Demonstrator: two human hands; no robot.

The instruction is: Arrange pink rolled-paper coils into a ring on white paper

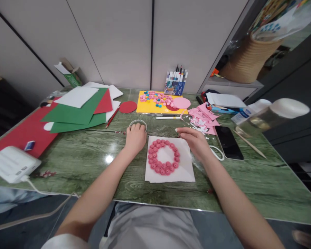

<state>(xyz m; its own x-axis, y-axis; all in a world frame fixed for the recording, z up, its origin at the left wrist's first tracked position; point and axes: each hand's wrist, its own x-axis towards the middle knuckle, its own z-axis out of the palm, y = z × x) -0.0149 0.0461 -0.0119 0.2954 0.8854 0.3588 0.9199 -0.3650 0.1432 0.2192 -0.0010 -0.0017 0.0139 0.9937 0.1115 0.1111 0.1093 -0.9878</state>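
A white sheet point(184, 171) lies on the green table point(248, 180) in front of me, with a ring of several pink paper rosettes point(163, 156) stuck on it. My left hand point(136, 137) rests curled at the sheet's upper left corner, its fingers on a clear tape roll point(138, 121). My right hand point(194, 140) lies over the sheet's upper right corner, fingers loosely bent and pointing left, with nothing seen in it.
A yellow sheet point(145, 107) with pink and blue rosettes, a marker set point(175, 83), pink scraps point(203, 119), a black phone point(228, 142), a glue bottle point(272, 116), green and red card point(75, 114), a red disc point(128, 107) and a white device point(11, 163) surround the work.
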